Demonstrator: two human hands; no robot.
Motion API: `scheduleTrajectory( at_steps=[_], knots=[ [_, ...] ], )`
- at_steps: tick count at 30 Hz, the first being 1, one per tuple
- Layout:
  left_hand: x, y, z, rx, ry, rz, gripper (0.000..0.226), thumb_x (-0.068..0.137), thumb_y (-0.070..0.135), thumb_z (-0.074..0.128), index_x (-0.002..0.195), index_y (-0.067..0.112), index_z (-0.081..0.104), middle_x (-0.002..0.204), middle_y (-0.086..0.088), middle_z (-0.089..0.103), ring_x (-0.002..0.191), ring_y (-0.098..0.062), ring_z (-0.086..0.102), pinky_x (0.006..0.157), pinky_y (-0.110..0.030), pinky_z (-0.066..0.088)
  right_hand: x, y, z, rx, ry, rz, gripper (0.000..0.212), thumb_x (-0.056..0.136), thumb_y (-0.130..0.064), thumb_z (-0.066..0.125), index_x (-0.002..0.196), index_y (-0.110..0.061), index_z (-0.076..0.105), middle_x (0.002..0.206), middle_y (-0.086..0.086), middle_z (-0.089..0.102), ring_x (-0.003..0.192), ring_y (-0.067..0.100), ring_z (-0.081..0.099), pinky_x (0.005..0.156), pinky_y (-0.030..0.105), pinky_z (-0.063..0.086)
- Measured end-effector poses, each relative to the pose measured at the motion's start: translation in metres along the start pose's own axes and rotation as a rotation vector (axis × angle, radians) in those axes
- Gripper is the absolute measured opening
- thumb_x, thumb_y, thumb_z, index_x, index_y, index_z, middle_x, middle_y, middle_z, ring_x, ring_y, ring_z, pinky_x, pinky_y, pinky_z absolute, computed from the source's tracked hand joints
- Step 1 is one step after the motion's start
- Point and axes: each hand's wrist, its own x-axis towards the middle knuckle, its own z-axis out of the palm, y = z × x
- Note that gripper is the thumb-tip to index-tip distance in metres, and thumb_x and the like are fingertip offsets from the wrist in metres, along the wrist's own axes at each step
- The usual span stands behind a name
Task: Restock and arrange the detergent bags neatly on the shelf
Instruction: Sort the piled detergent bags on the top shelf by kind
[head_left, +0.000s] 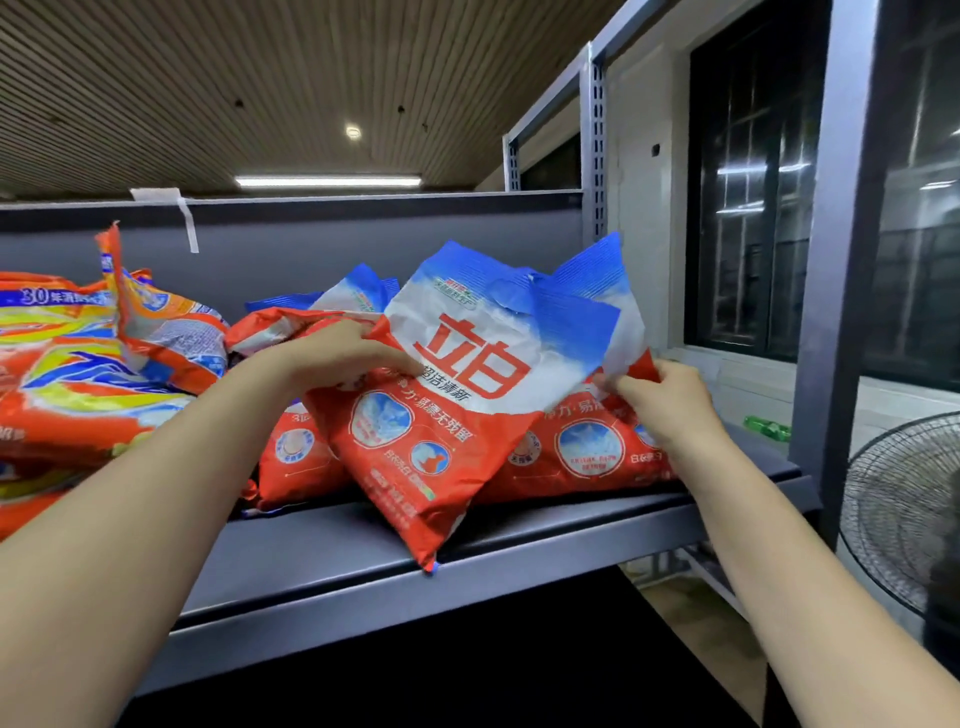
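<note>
Detergent bag, red, white and blue, lies tilted on the grey shelf, its lower corner overhanging the front edge. Our left hand pinches its left edge; our right hand pinches its right edge. Beside it, further left along the shelf, we note orange bags.

Red, white and blue detergent bag; grey shelf.

Bright, even light from a ceiling tube lamp and round spotlight; window reflects glare; edges bend.
</note>
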Motion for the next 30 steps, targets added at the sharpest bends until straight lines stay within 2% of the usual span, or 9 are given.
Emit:
scheduleTrajectory(
  at_steps=[2, 5, 9, 13, 16, 20, 23, 26, 30],
  knots=[
    [-0.015, 0.002, 0.001, -0.138, -0.053, -0.031, 0.02, 0.073, 0.036, 0.078, 0.083, 0.023, 0.066, 0.075, 0.004, 0.074, 0.06, -0.013, 0.069, 0.059, -0.027, 0.05, -0.002, -0.004, -0.003, 0.038, -0.025, 0.012, 0.014, 0.074, -0.027, 0.076, 0.073, -0.015, 0.07, 0.073, 0.007, 0.073, 0.07, 0.028, 0.07, 0.076, 0.047, 0.058],
    [-0.029, -0.001, 0.004, -0.241, -0.009, -0.095, 0.017, 0.085, 0.031, 0.068, 0.098, 0.021, 0.066, 0.084, 0.001, 0.073, 0.062, -0.01, 0.069, 0.058, -0.023, 0.05, -0.008, -0.01, -0.007, -0.063, 0.015, -0.001, 0.015, 0.082, -0.027, 0.066, 0.073, -0.016, 0.067, 0.079, 0.008, 0.072, 0.072, 0.026, 0.069, 0.075, 0.039, 0.057],
    [-0.039, -0.008, 0.016, -0.163, 0.336, -0.153, 0.032, 0.097, 0.034, 0.048, 0.112, 0.011, 0.065, 0.114, -0.013, 0.066, 0.099, -0.027, 0.061, 0.086, -0.029, 0.043, -0.026, -0.015, -0.005, -0.132, 0.131, -0.058, 0.02, 0.089, -0.029, 0.054, 0.085, -0.013, 0.067, 0.088, 0.008, 0.07, 0.084, 0.031, 0.066, 0.08, 0.04, 0.054],
    [-0.057, -0.012, 0.025, -0.065, 0.613, -0.173, 0.041, 0.1, 0.034, 0.038, 0.119, 0.006, 0.062, 0.126, -0.022, 0.057, 0.117, -0.039, 0.051, 0.097, -0.038, 0.037, -0.047, -0.017, -0.009, -0.018, 0.226, -0.121, 0.026, 0.09, -0.032, 0.053, 0.073, -0.014, 0.057, 0.078, 0.007, 0.063, 0.084, 0.035, 0.064, 0.076, 0.045, 0.052],
    [-0.081, -0.011, 0.03, -0.056, 0.839, -0.151, 0.042, 0.1, 0.032, 0.034, 0.113, 0.003, 0.062, 0.12, -0.028, 0.057, 0.112, -0.044, 0.05, 0.091, -0.041, 0.038, -0.067, -0.018, -0.016, 0.077, 0.251, -0.19, 0.031, 0.091, -0.038, 0.054, 0.072, -0.014, 0.057, 0.073, 0.002, 0.064, 0.074, 0.028, 0.063, 0.073, 0.043, 0.053],
    [-0.126, 0.002, 0.048, -0.091, 1.098, -0.053, 0.041, 0.102, 0.031, 0.033, 0.086, 0.002, 0.058, 0.103, -0.029, 0.062, 0.09, -0.04, 0.053, 0.068, -0.036, 0.027, -0.099, -0.018, -0.032, 0.129, 0.342, -0.294, 0.026, 0.096, -0.034, 0.052, 0.075, -0.019, 0.052, 0.068, -0.013, 0.054, 0.065, 0.009, 0.053, 0.06, 0.022, 0.04],
    [-0.155, 0.001, 0.069, -0.131, 1.202, 0.01, 0.042, 0.101, 0.03, 0.035, 0.091, -0.001, 0.062, 0.1, -0.027, 0.064, 0.09, -0.04, 0.055, 0.069, -0.035, 0.028, -0.115, -0.014, -0.05, 0.204, 0.397, -0.303, 0.021, 0.097, -0.031, 0.052, 0.083, -0.015, 0.054, 0.071, -0.014, 0.052, 0.056, -0.005, 0.051, 0.049, 0.003, 0.034],
    [-0.175, -0.009, 0.099, -0.21, 1.212, 0.077, 0.048, 0.097, 0.036, 0.035, 0.095, -0.002, 0.065, 0.095, -0.027, 0.066, 0.089, -0.04, 0.059, 0.075, -0.038, 0.04, -0.125, 0.002, -0.067, 0.179, 0.363, -0.331, 0.041, 0.096, -0.029, 0.055, 0.059, -0.016, 0.044, 0.054, -0.016, 0.044, 0.042, -0.01, 0.046, 0.044, 0.007, 0.031],
    [-0.201, -0.022, 0.149, -0.235, 1.166, -0.005, 0.05, 0.1, 0.034, 0.036, 0.085, -0.004, 0.064, 0.085, -0.029, 0.064, 0.08, -0.038, 0.059, 0.065, -0.033, 0.032, -0.139, 0.042, -0.08, 0.13, 0.219, -0.304, 0.051, 0.094, -0.026, 0.058, 0.048, -0.019, 0.038, 0.035, -0.015, 0.044, 0.036, -0.003, 0.042, 0.042, 0.012, 0.029]
  ],
)
